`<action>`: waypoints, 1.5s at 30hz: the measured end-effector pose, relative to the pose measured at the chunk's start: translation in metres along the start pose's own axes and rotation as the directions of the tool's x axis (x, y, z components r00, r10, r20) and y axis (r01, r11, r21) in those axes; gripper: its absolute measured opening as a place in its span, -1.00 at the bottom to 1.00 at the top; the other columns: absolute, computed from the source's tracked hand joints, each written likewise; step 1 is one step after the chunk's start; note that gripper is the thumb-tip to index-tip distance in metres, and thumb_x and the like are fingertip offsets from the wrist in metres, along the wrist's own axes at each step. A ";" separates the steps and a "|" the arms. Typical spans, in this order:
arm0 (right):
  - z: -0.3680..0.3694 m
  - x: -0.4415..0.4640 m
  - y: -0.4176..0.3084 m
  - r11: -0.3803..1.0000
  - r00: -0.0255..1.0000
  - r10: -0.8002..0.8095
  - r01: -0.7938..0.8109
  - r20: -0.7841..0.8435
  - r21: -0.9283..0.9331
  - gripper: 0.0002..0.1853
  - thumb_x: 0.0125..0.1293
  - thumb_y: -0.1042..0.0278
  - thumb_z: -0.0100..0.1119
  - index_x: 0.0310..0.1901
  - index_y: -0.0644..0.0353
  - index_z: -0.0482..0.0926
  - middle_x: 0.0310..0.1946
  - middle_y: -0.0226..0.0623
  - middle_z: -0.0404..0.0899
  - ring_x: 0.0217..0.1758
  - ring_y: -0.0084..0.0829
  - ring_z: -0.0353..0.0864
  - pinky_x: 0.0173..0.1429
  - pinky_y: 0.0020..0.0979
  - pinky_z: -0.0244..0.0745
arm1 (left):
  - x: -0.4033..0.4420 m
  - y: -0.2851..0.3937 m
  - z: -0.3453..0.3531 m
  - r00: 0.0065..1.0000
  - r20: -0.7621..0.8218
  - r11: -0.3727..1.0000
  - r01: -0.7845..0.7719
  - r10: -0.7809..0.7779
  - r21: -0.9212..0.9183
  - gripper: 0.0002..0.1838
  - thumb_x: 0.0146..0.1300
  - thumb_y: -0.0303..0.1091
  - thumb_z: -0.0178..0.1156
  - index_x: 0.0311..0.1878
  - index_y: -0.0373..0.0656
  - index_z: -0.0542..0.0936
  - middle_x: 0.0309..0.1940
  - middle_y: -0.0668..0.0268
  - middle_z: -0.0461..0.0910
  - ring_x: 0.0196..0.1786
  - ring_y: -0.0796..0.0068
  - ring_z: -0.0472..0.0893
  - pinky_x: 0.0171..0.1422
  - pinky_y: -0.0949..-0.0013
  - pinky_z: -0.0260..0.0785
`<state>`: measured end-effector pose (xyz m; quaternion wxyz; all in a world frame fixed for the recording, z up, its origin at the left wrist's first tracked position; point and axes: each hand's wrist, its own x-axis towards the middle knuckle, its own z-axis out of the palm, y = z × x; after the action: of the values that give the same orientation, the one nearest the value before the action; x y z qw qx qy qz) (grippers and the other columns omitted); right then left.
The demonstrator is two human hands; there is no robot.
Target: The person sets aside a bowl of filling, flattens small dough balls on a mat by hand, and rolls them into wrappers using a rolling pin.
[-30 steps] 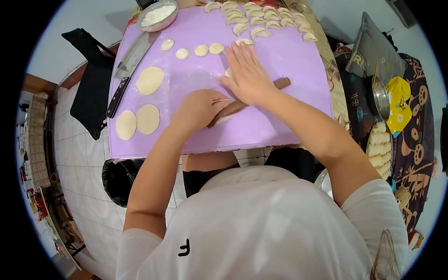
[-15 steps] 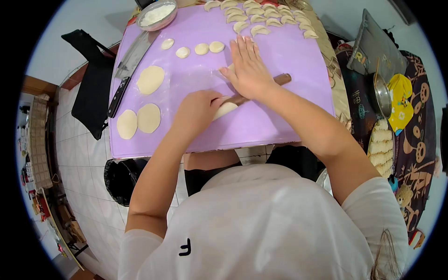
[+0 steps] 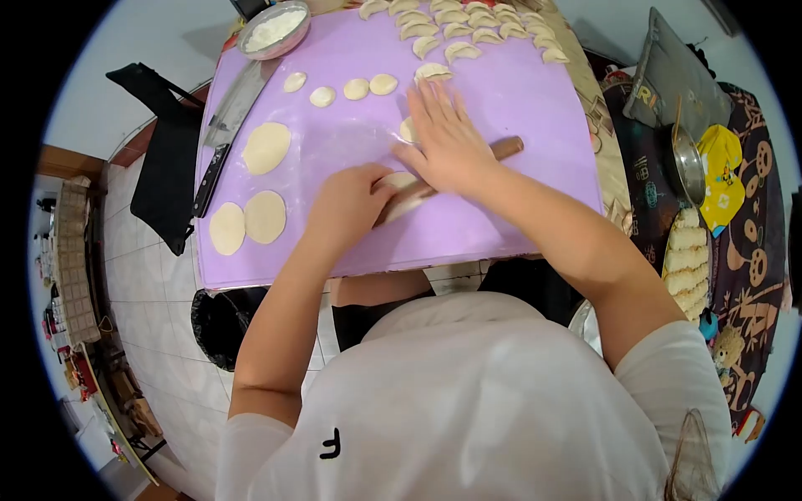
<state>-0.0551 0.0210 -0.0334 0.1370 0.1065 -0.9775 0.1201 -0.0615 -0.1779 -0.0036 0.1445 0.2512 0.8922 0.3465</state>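
My right hand point(image 3: 449, 138) lies flat on a wooden rolling pin point(image 3: 507, 148), its fingers stretched away from me. Under the pin's near end is a dough wrapper point(image 3: 398, 180), showing on both sides of the pin. My left hand point(image 3: 352, 199) has its fingers closed on the wrapper's left edge; the fingertips are partly hidden. Just left of the right hand's fingers sits a small dough piece point(image 3: 408, 130), partly covered. A folded dumpling point(image 3: 433, 72) rests beyond those fingertips.
Several dumplings point(image 3: 452, 17) stand at the mat's far side. Flattened dough discs point(image 3: 266, 216) and small dough pieces point(image 3: 357, 88) lie to the left on the purple mat point(image 3: 518, 225). A cleaver point(image 3: 232, 113) is along the left edge, below a bowl of flour point(image 3: 277, 33).
The rolling pin has shifted slightly over the wrapper, and more dough shows on its far side. My right hand has moved a little toward me and right, uncovering the dumpling beyond it.
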 end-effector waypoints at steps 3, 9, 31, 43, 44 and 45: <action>-0.038 -0.068 -0.011 0.998 0.986 -0.058 0.063 0.155 -0.030 -0.06 0.35 -0.24 -0.01 0.44 0.46 0.03 0.47 0.25 -0.01 0.56 0.19 -0.08 0.54 0.19 -0.18 | 0.009 0.008 -0.007 0.976 0.172 0.988 0.143 -0.130 -0.064 -0.81 0.27 -0.37 0.18 -0.13 -0.26 0.63 -0.40 0.26 0.64 -0.41 0.49 0.53 -0.27 0.35 0.41; -0.051 -0.091 -0.018 0.998 0.978 -0.056 0.058 0.200 -0.004 -0.07 0.33 -0.24 0.01 0.43 0.47 0.06 0.45 0.26 0.04 0.55 0.21 -0.04 0.52 0.23 -0.20 | 0.001 -0.014 -0.001 0.994 0.076 0.979 0.086 -0.073 -0.186 -0.80 0.28 -0.36 0.19 -0.15 -0.28 0.63 -0.39 0.28 0.65 -0.37 0.59 0.55 -0.28 0.42 0.40; -0.006 0.003 -0.017 0.999 1.000 -0.009 0.008 -0.022 -0.037 -0.19 0.39 -0.14 -0.01 0.44 0.34 0.09 0.43 0.22 0.10 0.55 0.14 0.00 0.53 0.14 -0.06 | -0.010 0.000 -0.007 0.998 -0.047 0.999 0.037 -0.036 0.017 -0.78 0.23 -0.39 0.22 -0.08 -0.23 0.65 -0.18 0.03 0.70 -0.18 0.11 0.68 -0.09 0.19 0.48; -0.055 -0.103 0.000 0.954 0.980 -0.186 0.198 -0.071 0.223 -0.44 0.00 0.17 0.46 0.06 0.14 0.55 0.17 -0.25 0.47 0.20 -0.12 0.41 0.29 -0.08 0.30 | 0.058 -0.054 -0.072 0.981 -0.161 0.993 0.112 -0.106 0.030 -0.80 0.26 -0.39 0.23 -0.11 -0.27 0.66 -0.26 0.23 0.67 -0.18 0.41 0.63 -0.05 0.36 0.46; -0.053 -0.102 0.001 0.953 0.979 -0.189 0.201 -0.073 0.226 -0.48 0.00 0.16 0.46 0.01 0.14 0.56 0.15 -0.26 0.48 0.19 -0.12 0.41 0.28 -0.08 0.30 | 0.071 -0.064 -0.073 0.957 -0.272 0.973 -0.038 0.101 0.227 -0.79 0.25 -0.38 0.24 -0.10 -0.27 0.66 -0.22 0.17 0.68 -0.13 0.32 0.64 0.00 0.32 0.47; -0.051 -0.102 0.002 0.952 0.978 -0.195 0.206 -0.072 0.227 -0.52 0.00 0.16 0.45 -0.03 0.13 0.58 0.13 -0.26 0.48 0.19 -0.12 0.42 0.28 -0.08 0.30 | 0.080 -0.067 -0.070 0.885 -0.340 0.891 -0.156 0.317 0.425 -0.77 0.24 -0.37 0.24 -0.09 -0.26 0.67 -0.17 0.11 0.69 -0.09 0.22 0.65 0.04 0.28 0.48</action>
<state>0.0528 0.0540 -0.0157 0.1587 0.2177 -0.9371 0.2221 -0.1813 -0.2150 -0.0059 -0.1377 0.3076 0.9147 0.2232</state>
